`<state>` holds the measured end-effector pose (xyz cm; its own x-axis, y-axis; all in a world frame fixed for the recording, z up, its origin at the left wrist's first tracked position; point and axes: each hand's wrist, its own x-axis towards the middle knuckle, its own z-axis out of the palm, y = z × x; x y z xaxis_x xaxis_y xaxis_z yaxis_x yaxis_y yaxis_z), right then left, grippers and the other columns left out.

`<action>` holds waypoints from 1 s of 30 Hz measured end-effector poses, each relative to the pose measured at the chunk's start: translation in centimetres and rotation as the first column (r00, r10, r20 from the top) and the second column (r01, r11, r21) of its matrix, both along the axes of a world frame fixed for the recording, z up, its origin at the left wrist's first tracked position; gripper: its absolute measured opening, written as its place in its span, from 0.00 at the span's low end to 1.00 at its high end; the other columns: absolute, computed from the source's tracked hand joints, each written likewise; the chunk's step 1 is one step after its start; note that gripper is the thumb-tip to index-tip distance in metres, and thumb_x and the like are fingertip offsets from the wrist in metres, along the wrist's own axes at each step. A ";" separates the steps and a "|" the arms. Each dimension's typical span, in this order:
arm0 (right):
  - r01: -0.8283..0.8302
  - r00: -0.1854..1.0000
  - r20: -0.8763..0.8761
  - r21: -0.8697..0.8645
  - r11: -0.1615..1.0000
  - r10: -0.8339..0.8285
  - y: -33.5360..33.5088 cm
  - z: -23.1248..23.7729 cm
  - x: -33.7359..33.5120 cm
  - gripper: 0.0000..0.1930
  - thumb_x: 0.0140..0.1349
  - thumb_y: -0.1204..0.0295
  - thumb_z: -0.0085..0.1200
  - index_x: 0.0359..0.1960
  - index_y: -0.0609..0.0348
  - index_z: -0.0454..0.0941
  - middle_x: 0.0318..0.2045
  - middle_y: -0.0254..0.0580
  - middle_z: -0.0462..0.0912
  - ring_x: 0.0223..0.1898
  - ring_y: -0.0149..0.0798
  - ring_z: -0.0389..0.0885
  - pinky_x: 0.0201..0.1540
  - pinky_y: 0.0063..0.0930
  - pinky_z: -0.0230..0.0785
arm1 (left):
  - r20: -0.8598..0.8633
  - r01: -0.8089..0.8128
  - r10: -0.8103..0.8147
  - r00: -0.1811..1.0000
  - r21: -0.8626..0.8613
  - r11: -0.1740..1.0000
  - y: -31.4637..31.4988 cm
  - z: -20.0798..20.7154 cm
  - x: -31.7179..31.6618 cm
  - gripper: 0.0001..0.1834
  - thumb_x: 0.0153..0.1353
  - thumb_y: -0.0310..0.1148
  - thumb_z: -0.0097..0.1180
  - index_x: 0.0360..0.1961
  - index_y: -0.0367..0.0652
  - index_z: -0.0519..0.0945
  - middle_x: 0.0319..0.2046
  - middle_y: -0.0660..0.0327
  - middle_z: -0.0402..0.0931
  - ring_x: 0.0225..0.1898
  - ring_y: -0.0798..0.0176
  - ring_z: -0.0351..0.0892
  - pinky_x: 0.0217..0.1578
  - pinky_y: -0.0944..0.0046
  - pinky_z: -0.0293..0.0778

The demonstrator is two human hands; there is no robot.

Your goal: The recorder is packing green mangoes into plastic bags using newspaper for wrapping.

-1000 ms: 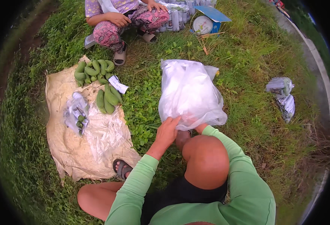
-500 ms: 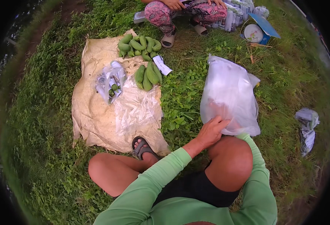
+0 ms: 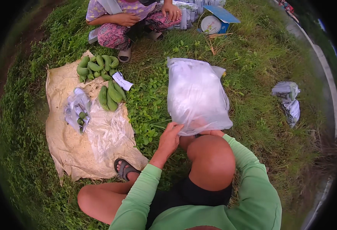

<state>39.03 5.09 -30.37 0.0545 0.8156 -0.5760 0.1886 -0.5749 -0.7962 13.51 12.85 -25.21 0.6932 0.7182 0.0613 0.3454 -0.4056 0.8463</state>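
A large, clear plastic bag point(image 3: 197, 90) spreads over the grass in front of my raised right knee, its near edge toward me. My left hand point(image 3: 170, 138) is closed on the left corner of that edge, thumb and fingers pinching the film. At the same edge, farther right, my right hand point(image 3: 211, 132) is partly behind my knee. Its fingers show only dimly through the film and appear closed on the bag. Whether the bag holds anything is hard to make out.
Left, a tan sheet point(image 3: 67, 153) carries curved green vegetables point(image 3: 95, 67), more green vegetables point(image 3: 112, 96), a paper label point(image 3: 122, 81) and a bag of wrapped pieces point(image 3: 77, 109). Ahead, a person point(image 3: 126, 23) squats near a blue scale point(image 3: 212, 25). Filled bags point(image 3: 287, 101) lie right.
My right hand has drawn back from inside the bag to its near edge. My left hand has shifted to the bag's left corner. The view has swung right and up.
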 end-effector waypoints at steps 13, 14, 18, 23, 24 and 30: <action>0.428 0.832 0.182 0.388 0.816 -0.523 -4.0 12.6 10.3 0.46 0.73 0.43 0.57 0.75 0.75 0.63 0.72 0.66 0.72 0.74 0.56 0.71 0.75 0.44 0.64 | -0.342 0.231 -0.196 0.919 0.064 0.971 -1.9 -3.4 -1.2 0.25 0.64 0.23 0.55 0.60 0.58 0.86 0.67 0.50 0.73 0.61 0.38 0.78 0.58 0.46 0.77; 0.421 0.782 0.368 0.283 0.862 -0.503 -3.3 9.2 10.5 0.58 0.66 0.36 0.62 0.78 0.78 0.54 0.76 0.70 0.64 0.78 0.59 0.63 0.79 0.43 0.55 | -0.402 0.244 -0.192 0.895 0.082 0.966 -2.2 -3.3 -1.2 0.22 0.66 0.28 0.57 0.59 0.58 0.86 0.68 0.49 0.71 0.61 0.37 0.77 0.57 0.44 0.77; 0.442 0.834 0.319 0.103 0.891 -0.450 -3.6 -3.0 10.0 0.60 0.61 0.35 0.67 0.77 0.76 0.57 0.69 0.65 0.75 0.66 0.56 0.78 0.72 0.43 0.68 | -0.325 0.189 -0.218 0.920 -0.120 0.975 -2.9 -1.9 -1.6 0.22 0.68 0.40 0.64 0.62 0.54 0.85 0.73 0.48 0.67 0.68 0.37 0.72 0.68 0.44 0.69; 0.507 0.857 0.212 -0.183 0.842 -0.470 -6.6 -11.9 9.7 0.52 0.54 0.43 0.77 0.65 0.81 0.73 0.59 0.57 0.83 0.56 0.43 0.83 0.51 0.37 0.80 | -0.033 -0.336 0.336 0.941 -0.182 0.924 -1.0 -3.6 0.9 0.42 0.66 0.54 0.68 0.71 0.36 0.73 0.75 0.38 0.61 0.76 0.38 0.62 0.75 0.44 0.57; 0.445 0.889 0.210 -0.186 0.876 -0.407 -6.9 -12.7 9.5 0.50 0.54 0.44 0.77 0.63 0.80 0.77 0.56 0.54 0.86 0.53 0.40 0.85 0.47 0.36 0.81 | 0.012 -0.525 0.536 0.844 -0.186 0.831 -0.6 -4.7 1.7 0.47 0.64 0.55 0.69 0.74 0.33 0.68 0.76 0.34 0.58 0.76 0.38 0.61 0.76 0.43 0.55; 0.423 0.869 -0.256 -0.057 0.904 -0.423 -5.2 -6.3 7.3 0.27 0.70 0.56 0.67 0.57 0.71 0.84 0.46 0.39 0.89 0.43 0.33 0.84 0.42 0.34 0.78 | -0.236 -0.366 0.285 0.929 -0.699 0.615 1.2 -11.0 4.8 0.35 0.68 0.44 0.65 0.67 0.27 0.74 0.61 0.41 0.80 0.61 0.48 0.81 0.63 0.51 0.74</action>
